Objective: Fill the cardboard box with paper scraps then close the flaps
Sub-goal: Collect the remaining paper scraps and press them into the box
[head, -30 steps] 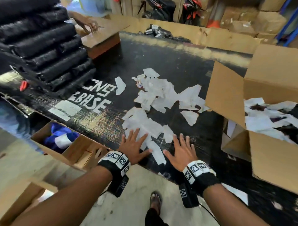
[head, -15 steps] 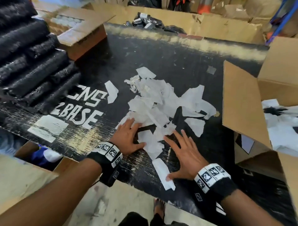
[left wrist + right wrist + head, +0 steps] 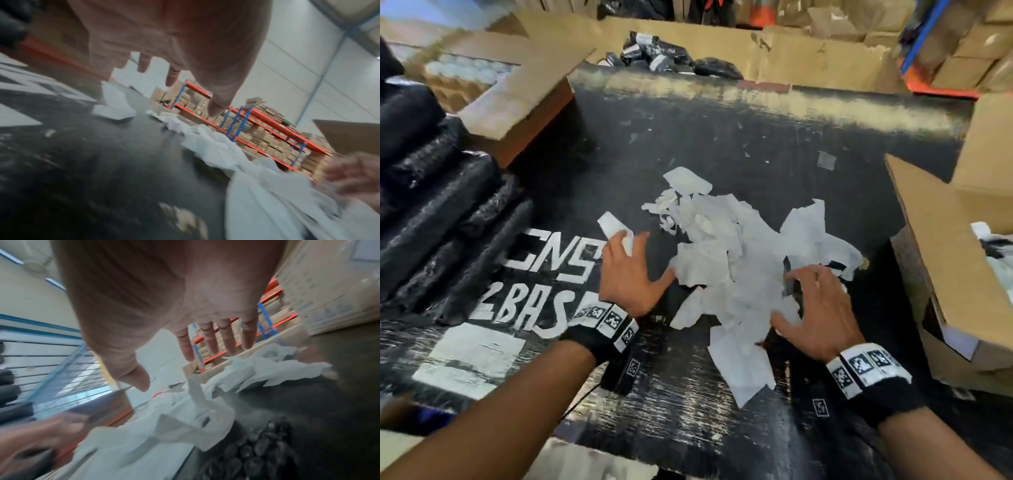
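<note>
White paper scraps lie heaped in the middle of the black table. My left hand lies spread at the heap's left side, its fingertips touching a stray scrap and its thumb against the heap. My right hand rests on the heap's right side with fingers extended. The cardboard box stands open at the right, its flap raised, with scraps inside. The left wrist view shows straight fingers above the stray scrap. The right wrist view shows straight fingers over the heap.
Black wrapped rolls are stacked along the table's left. An open carton sits at the back left. A cardboard wall and black packets line the far edge. White lettering marks the tabletop by my left hand.
Both hands have slid forward from the table's near edge, pushing the scattered scraps into a tighter heap. The left hand has reached out to the stray scrap on the left.
</note>
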The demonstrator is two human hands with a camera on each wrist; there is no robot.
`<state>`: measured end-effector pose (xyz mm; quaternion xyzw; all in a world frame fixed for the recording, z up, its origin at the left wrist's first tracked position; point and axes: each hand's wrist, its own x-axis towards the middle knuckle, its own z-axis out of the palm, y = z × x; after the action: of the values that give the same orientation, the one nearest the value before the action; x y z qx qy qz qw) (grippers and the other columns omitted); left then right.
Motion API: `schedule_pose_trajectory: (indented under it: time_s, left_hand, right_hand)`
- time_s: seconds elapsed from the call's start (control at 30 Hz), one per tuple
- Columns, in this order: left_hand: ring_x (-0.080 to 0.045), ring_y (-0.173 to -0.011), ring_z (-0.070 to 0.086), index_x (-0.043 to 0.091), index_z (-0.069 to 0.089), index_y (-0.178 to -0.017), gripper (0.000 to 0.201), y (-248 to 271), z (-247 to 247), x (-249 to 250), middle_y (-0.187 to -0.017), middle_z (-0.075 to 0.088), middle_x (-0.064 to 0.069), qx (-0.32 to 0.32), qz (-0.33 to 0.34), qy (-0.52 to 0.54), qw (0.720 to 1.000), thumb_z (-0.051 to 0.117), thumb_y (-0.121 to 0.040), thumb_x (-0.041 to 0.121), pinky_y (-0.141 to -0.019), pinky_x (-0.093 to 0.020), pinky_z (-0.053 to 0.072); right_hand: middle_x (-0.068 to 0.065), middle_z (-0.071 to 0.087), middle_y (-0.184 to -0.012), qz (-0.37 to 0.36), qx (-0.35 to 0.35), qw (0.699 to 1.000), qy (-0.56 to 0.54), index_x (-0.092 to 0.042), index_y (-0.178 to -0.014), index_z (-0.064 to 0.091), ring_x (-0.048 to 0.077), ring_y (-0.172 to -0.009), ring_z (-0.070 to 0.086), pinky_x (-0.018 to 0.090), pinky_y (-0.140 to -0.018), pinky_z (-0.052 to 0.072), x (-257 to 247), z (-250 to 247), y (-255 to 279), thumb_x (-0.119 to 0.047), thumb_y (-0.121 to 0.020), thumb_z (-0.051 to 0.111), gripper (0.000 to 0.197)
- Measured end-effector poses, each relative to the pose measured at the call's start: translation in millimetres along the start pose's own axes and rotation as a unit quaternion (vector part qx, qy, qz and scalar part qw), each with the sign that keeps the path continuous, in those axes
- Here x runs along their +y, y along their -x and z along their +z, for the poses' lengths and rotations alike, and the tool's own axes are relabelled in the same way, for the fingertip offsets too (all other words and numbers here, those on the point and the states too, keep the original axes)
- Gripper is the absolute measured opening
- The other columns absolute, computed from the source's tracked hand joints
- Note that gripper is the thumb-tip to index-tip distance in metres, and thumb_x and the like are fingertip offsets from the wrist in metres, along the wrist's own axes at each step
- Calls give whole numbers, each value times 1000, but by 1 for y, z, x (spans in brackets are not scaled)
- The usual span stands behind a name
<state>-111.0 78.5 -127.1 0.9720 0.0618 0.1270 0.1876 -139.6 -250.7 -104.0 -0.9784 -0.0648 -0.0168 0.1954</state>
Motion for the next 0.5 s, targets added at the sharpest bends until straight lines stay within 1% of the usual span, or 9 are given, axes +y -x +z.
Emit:
schedule_pose_trajectory:
  time_s: [0.03,0.1,0.17,0.2,0.27,0.3,0.4,0.43,0.5]
  left_hand:
    - [-47,-140,31,21,40,-148,90,-13,2,-13,-154,31,-26,-12,-44,-10,999,52,-77,76,-114,-55,32]
    - [-51,-148,16,23,24,-158,103,-37,10,-34,-162,14,-30,-71,-114,-11,991,54,-79,81,-120,-57,20]
    - [-49,-150,12,25,13,-161,110,-53,15,-41,-165,10,-27,-124,-135,4,983,55,-77,82,-121,-58,16]
    - [-46,-152,11,25,10,-162,110,-57,19,-39,-166,10,-24,-143,-129,17,981,55,-78,81,-121,-58,15]
    - [-37,-155,8,25,7,-162,105,-58,26,-29,-168,10,-16,-190,-82,57,977,56,-83,75,-122,-56,12]
    - [-33,-156,8,25,7,-162,102,-59,27,-21,-169,10,-11,-217,-43,86,971,57,-86,72,-123,-55,11]
    - [-25,-154,16,29,14,-160,91,-59,29,-1,-167,17,-1,-274,58,142,949,56,-90,68,-124,-50,17]
    - [-24,-151,23,31,20,-158,86,-61,30,3,-165,22,1,-269,83,147,948,55,-90,68,-123,-50,23]
    - [-21,-140,38,32,34,-150,75,-69,28,5,-152,34,2,-197,102,144,964,57,-88,68,-112,-47,41]
  right_hand:
    - [4,35,-142,53,8,998,14,-28,-133,43,28,-133,35,53,-103,40,3,2,-5,-63,-71,68,75]
    - [11,16,-161,152,-13,988,33,-27,-150,28,34,-147,18,57,-111,33,10,7,-18,-70,-75,65,94]
    - [13,4,-166,206,-60,976,25,-27,-157,16,35,-151,6,57,-116,26,17,20,-32,-77,-76,57,104]
    - [13,4,-166,213,-82,974,8,-28,-158,13,34,-152,4,56,-118,23,17,27,-38,-82,-74,53,108]
    - [12,11,-166,192,-111,975,-30,-32,-158,13,34,-152,8,53,-120,21,9,41,-44,-90,-69,46,112]
    - [9,12,-166,176,-123,976,-41,-32,-157,15,32,-152,7,51,-121,20,1,45,-45,-88,-71,48,107]
    - [0,11,-166,110,-144,981,-68,-31,-153,31,21,-153,8,40,-122,20,-25,46,-46,-63,-85,61,80]
    - [-2,17,-165,85,-129,985,-70,-32,-148,39,18,-152,14,37,-121,22,-32,43,-46,-58,-86,63,72]
    - [-5,35,-154,48,-64,994,-75,-32,-133,54,16,-143,32,38,-116,28,-34,34,-50,-50,-84,67,54]
